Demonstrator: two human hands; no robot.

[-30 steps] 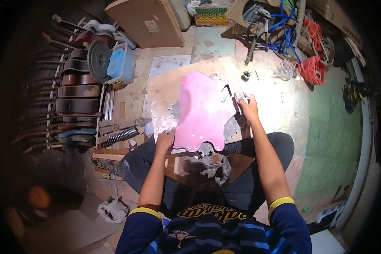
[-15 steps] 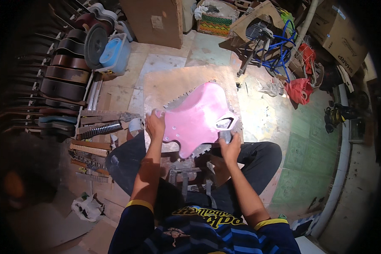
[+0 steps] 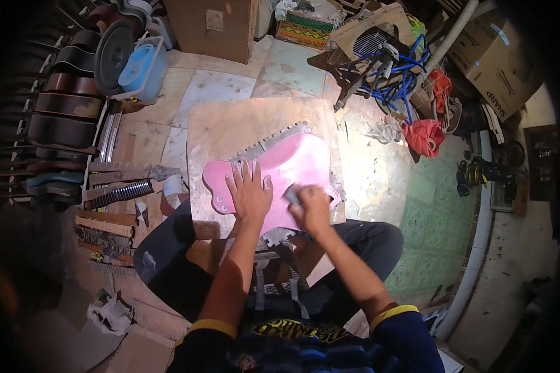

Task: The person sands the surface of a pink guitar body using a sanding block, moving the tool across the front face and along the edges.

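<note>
The pink contoured body is laid flat on the wooden board, with the notched grey sheet between them, presumably so that the underside is cushioned. The left hand is pressed palm down on the body with fingers spread and nothing gripped; by this placement, the piece appears to be steadied. A small dark grey block is grasped in the right hand and held against the pink surface; since it is partly covered by the fingers, its exact kind cannot be confirmed. The board is positioned just ahead of the bent knees, by which both hands are kept within easy reach of the piece.

The board's surface is scuffed and brightly lit. On the left, guitars are racked in a row beside a blue tub. On the right, a red bag is placed near green floor tiles.
</note>
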